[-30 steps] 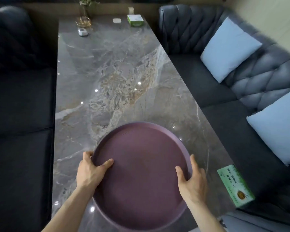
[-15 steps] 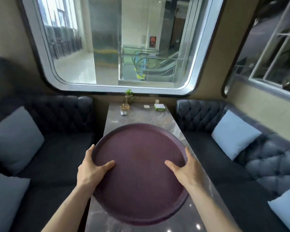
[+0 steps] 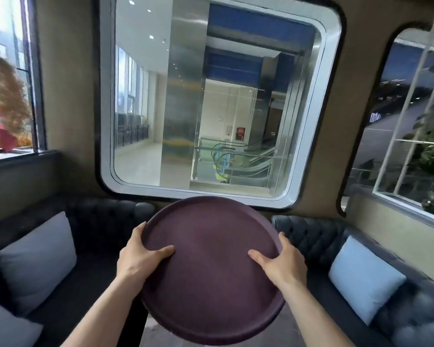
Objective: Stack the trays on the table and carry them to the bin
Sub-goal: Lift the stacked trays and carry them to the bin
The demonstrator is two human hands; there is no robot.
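Between the two sofas, the purple tray [image 3: 212,271] is held up in front of the chest, clear of the tabletop [image 3: 158,334], which shows only as a sliver below it. The left hand [image 3: 138,256] and right hand [image 3: 281,265] each clasp opposite rims, thumbs on top and fingers curled beneath. Judging from here, the carry goes best with the tray kept level (whether others sit stacked under it cannot be told) and both holds firm while turning toward the bin, which is out of view.

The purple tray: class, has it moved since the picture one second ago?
Yes. The purple tray has come up off the table; earlier it lay low on the marble, now its far rim overlaps the window frame.
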